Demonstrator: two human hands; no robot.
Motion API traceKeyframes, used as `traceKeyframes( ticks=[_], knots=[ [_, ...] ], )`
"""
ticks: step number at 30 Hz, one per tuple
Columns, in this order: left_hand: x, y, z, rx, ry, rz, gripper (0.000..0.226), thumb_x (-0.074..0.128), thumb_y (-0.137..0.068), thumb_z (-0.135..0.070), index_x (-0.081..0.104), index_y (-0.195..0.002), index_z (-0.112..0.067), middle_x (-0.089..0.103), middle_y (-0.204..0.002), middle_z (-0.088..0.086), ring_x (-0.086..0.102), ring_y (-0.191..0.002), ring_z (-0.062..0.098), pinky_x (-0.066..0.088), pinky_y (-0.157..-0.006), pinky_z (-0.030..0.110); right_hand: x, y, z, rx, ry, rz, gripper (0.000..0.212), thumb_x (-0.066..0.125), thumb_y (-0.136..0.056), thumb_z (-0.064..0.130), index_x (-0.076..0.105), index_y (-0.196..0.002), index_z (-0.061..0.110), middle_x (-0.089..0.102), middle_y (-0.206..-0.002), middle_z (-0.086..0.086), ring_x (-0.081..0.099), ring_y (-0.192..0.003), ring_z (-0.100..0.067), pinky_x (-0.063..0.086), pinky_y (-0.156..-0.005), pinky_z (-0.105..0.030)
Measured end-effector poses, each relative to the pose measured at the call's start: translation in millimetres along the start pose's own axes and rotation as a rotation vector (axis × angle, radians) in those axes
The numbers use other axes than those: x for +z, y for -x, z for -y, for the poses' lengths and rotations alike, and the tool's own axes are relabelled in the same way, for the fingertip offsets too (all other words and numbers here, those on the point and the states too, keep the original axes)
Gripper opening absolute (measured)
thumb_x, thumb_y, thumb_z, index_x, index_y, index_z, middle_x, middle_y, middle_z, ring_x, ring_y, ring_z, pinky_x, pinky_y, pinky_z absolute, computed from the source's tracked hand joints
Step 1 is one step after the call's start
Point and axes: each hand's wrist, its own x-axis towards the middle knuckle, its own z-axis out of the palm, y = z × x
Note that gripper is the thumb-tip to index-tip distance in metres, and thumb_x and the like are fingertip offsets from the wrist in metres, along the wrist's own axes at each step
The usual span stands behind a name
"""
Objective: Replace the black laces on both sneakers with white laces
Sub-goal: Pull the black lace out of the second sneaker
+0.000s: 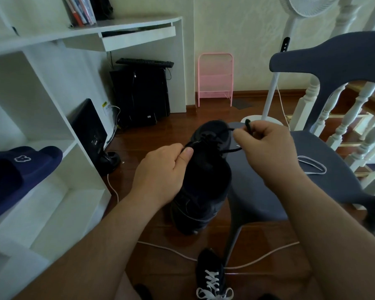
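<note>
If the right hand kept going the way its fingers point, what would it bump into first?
Probably the dark sneaker. The right hand pinches the black lace, and its fingers point left toward the sneaker's laced top, with the left hand just beyond. Depth is hard to judge from one view.

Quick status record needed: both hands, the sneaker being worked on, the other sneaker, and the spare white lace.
left hand: pinches black lace at the sneaker's left side
right hand: pinches black lace, end sticking up
held sneaker: black, black lace partly threaded
other sneaker: on floor, white laces in
white lace: loose on grey chair seat
</note>
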Motion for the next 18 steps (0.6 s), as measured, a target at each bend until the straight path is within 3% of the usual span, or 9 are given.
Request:
traceKeyframes(
  ticks=[2, 6, 8, 10, 11, 13, 15, 17, 18],
  knots=[
    [2, 1, -1, -0.002, -0.034, 0.063, 0.046, 0.040, -0.112, -0.048, 0.040, -0.071, -0.027, 0.047, -0.065, -0.004, 0.049, -0.059, 0.014, 0.031, -0.055, 0.035, 2, 1, 1, -0.070, 0.043, 0.027, 0.019, 0.069, -0.093, 0.045, 0.070, -0.074, 0.043, 0.060, -0.059, 0.020, 0.053, -0.055, 0.001, 0.041, -0.059, -0.024],
    [9, 3, -5, 0.004, -0.043, 0.177, 0.047, 0.038, -0.111, -0.051, 0.044, -0.073, -0.025, 0.051, -0.069, -0.003, 0.052, -0.065, 0.015, 0.034, -0.057, 0.037, 15, 3, 8, -0.149, 0.073, 0.051, 0.004, 0.073, -0.092, 0.043, 0.075, -0.096, 0.041, 0.065, -0.070, 0.029, 0.061, -0.068, 0.005, 0.042, -0.064, -0.020],
    [12, 4, -8, 0.013, -0.030, 0.199, 0.045, 0.040, -0.111, -0.051, 0.045, -0.074, -0.027, 0.052, -0.072, -0.004, 0.053, -0.070, 0.015, 0.037, -0.060, 0.039, 19, 3, 9, -0.157, 0.098, 0.201, 0.029, 0.075, -0.092, 0.037, 0.071, -0.121, 0.041, 0.070, -0.085, 0.030, 0.064, -0.081, 0.007, 0.045, -0.072, -0.016],
    [13, 4, -10, 0.017, -0.005, 0.194, 0.042, 0.042, -0.111, -0.050, 0.047, -0.074, -0.030, 0.054, -0.074, -0.007, 0.055, -0.073, 0.015, 0.040, -0.063, 0.040, 21, 4, 6, -0.189, 0.179, 0.405, 0.064, 0.073, -0.095, 0.029, 0.046, -0.152, 0.035, 0.067, -0.120, 0.032, 0.063, -0.096, 0.006, 0.043, -0.083, -0.010],
    [12, 4, -10, 0.020, 0.009, 0.181, 0.041, 0.042, -0.111, -0.050, 0.047, -0.074, -0.033, 0.055, -0.074, -0.009, 0.055, -0.074, 0.013, 0.040, -0.063, 0.040, 21, 4, 4, -0.204, 0.197, 0.447, 0.071, 0.070, -0.097, 0.024, 0.036, -0.158, 0.034, 0.061, -0.133, 0.032, 0.061, -0.102, 0.006, 0.042, -0.085, -0.008],
    [9, 3, -8, 0.023, 0.035, 0.127, 0.042, 0.040, -0.111, -0.053, 0.046, -0.074, -0.033, 0.054, -0.071, -0.009, 0.055, -0.070, 0.011, 0.040, -0.060, 0.040, 18, 3, 0, -0.224, 0.165, 0.353, 0.063, 0.065, -0.099, 0.018, 0.041, -0.154, 0.037, 0.061, -0.131, 0.034, 0.060, -0.103, 0.007, 0.045, -0.084, -0.005],
    [6, 2, -6, 0.025, 0.063, 0.039, 0.045, 0.038, -0.109, -0.055, 0.043, -0.072, -0.030, 0.050, -0.067, -0.007, 0.052, -0.065, 0.012, 0.041, -0.057, 0.041, 10, 1, -1, -0.230, 0.137, 0.209, 0.038, 0.067, -0.097, 0.022, 0.063, -0.128, 0.044, 0.067, -0.106, 0.035, 0.062, -0.093, 0.008, 0.051, -0.079, -0.010],
    [3, 0, -4, 0.046, 0.063, -0.059, 0.046, 0.039, -0.110, -0.052, 0.039, -0.070, -0.029, 0.045, -0.064, -0.006, 0.049, -0.061, 0.012, 0.040, -0.055, 0.040, 2, 0, -4, -0.212, 0.161, 0.224, 0.015, 0.070, -0.095, 0.031, 0.070, -0.097, 0.046, 0.068, -0.093, 0.029, 0.063, -0.086, 0.005, 0.049, -0.070, -0.013],
    [1, -1, -4, 0.069, 0.044, -0.106, 0.045, 0.039, -0.110, -0.050, 0.036, -0.070, -0.030, 0.043, -0.063, -0.006, 0.047, -0.060, 0.011, 0.038, -0.054, 0.038, -1, 1, -6, -0.193, 0.156, 0.277, 0.010, 0.071, -0.094, 0.035, 0.071, -0.091, 0.045, 0.068, -0.091, 0.025, 0.064, -0.084, 0.003, 0.048, -0.069, -0.015]
  ],
)
